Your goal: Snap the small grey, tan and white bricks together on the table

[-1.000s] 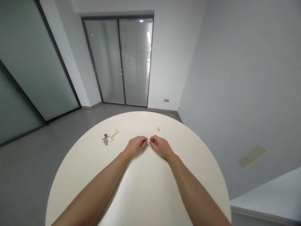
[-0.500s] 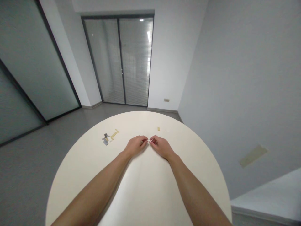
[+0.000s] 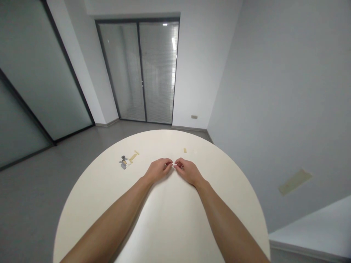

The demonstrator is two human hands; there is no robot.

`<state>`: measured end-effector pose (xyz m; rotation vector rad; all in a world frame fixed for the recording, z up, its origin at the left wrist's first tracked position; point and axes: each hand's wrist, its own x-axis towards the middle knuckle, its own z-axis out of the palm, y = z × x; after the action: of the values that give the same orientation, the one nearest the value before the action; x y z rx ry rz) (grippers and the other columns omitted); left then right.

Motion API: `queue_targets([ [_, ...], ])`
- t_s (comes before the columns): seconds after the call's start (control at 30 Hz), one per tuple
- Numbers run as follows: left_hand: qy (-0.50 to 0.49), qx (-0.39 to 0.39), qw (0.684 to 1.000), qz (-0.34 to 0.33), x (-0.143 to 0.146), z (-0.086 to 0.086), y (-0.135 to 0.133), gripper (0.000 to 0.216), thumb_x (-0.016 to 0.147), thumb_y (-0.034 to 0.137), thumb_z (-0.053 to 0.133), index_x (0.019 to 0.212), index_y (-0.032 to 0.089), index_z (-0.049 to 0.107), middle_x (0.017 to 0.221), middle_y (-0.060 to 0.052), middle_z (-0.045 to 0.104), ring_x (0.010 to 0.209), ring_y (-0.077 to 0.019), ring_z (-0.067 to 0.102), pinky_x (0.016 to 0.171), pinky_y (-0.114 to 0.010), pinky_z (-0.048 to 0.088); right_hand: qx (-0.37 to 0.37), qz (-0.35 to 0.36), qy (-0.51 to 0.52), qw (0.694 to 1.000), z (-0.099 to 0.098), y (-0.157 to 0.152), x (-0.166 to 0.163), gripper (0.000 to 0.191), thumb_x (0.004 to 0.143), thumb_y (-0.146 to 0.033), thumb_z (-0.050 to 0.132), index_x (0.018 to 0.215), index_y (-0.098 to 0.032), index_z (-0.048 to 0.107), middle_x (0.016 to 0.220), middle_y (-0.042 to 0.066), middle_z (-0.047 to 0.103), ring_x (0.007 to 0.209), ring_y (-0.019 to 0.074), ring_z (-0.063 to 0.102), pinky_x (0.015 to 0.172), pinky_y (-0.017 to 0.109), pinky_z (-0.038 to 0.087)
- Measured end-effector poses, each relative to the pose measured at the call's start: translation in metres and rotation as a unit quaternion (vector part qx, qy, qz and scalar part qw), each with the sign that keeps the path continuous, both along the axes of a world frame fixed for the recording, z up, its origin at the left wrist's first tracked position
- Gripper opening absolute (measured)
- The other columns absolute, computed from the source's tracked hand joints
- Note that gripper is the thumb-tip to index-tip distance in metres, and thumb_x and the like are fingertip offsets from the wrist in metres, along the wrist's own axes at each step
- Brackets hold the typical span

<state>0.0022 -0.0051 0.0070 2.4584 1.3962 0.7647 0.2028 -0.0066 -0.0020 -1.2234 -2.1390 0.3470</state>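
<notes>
My left hand [image 3: 158, 169] and my right hand [image 3: 187, 169] meet fingertip to fingertip over the middle of a round cream table [image 3: 164, 226]. Both are closed in a pinch on a tiny white piece [image 3: 173, 165] held between them; it is too small to name. The hands hover just above or rest on the tabletop. A small cluster of grey and yellow parts [image 3: 124, 162] lies to the left of my left hand, with a tan strip [image 3: 134, 156] beside it.
A small tan piece [image 3: 184, 150] and a faint white piece [image 3: 195, 152] lie beyond my right hand near the far edge. Behind the table are glass sliding doors [image 3: 142, 73] and grey floor. A white surface [image 3: 315, 230] shows at the lower right.
</notes>
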Motion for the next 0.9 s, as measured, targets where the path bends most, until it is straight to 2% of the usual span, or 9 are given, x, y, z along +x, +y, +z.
queue_targets([
  [0.9, -0.001, 0.001, 1.0, -0.006, -0.0004, -0.0013, 0.0003, 0.029, 0.095, 0.04, 0.044, 0.109, 0.026, 0.065, 0.097, -0.002, 0.072, 0.089, -0.0183, 0.064, 0.077, -0.027, 0.046, 0.006, -0.007, -0.001, 1.0, 0.0041, -0.0028, -0.0011, 0.018, 0.091, -0.028, 0.056, 0.108, -0.026, 0.061, 0.086, 0.0, 0.072, 0.078, 0.0157, 0.065, 0.073, 0.026, 0.045],
])
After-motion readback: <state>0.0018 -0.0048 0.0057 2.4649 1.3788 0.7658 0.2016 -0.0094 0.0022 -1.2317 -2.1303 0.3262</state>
